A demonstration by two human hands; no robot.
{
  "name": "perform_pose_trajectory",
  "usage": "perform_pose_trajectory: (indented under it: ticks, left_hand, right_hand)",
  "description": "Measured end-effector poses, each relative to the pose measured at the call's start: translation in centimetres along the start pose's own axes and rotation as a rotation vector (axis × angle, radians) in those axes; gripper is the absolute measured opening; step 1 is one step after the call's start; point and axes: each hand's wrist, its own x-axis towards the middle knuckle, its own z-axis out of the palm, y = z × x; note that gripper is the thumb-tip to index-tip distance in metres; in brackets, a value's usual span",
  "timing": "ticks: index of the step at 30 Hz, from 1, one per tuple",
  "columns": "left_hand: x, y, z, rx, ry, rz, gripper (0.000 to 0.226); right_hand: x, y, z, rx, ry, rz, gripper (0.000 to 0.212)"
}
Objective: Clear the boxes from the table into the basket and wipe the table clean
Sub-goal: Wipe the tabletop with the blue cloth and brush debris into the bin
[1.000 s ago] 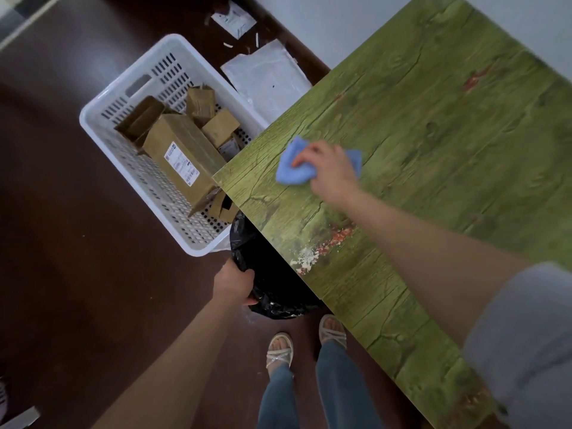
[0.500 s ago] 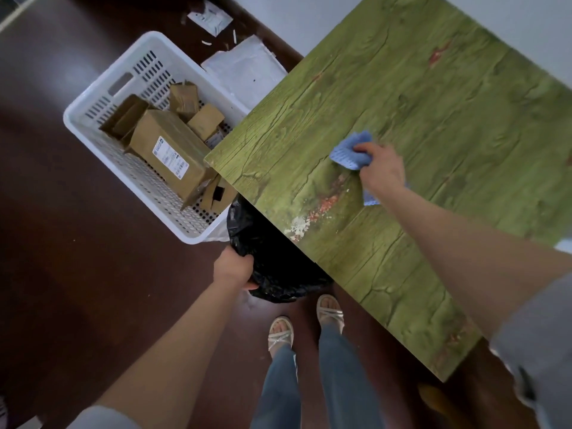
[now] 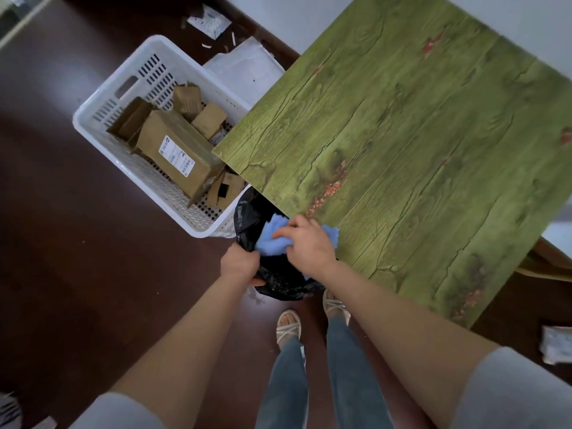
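The green wood-grain table (image 3: 418,144) fills the right of the view, with reddish worn patches on it. My right hand (image 3: 309,246) grips a light blue cloth (image 3: 272,239) at the table's near edge, half over the mouth of a black bin bag (image 3: 272,274). My left hand (image 3: 240,264) holds the rim of that bag just below the table edge. On the floor to the left stands a white slotted basket (image 3: 102,119) with several cardboard boxes (image 3: 176,153) inside.
White papers and scraps (image 3: 244,68) lie on the dark brown floor behind the basket. My sandalled feet (image 3: 289,328) are right beneath the bag. A pale packet (image 3: 555,346) lies on the floor at the right edge.
My right hand swept the blue cloth from the table's left corner across to the right, then down to the near edge over the bag. The pale crumbs near the edge are gone. My left hand kept its hold.
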Motion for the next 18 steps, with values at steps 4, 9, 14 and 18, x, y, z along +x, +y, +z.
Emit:
perform_pose_trajectory:
  ticks: [4,9,14,18]
  left_hand:
    - [-0.6,0.4,-0.5,0.002,0.0,-0.013,0.036]
    - [-0.4,0.2,-0.3,-0.011,-0.001,-0.025,0.027]
    - [-0.1,0.2,0.0,-0.015,-0.02,-0.037,0.02]
    - [-0.1,-0.2,0.2,-0.024,-0.009,-0.029,0.024]
  right_hand:
    - [0.1,0.3,-2.5,0.115,0.201,0.037,0.041]
    - [1.7,4.1,-8.5,0.048,0.42,0.26,0.046]
    - [0.8,6.1,-8.4,0.008,0.287,0.597,0.067]
    - [-1.7,1.2,-2.5,-0.045,0.059,0.3,0.059]
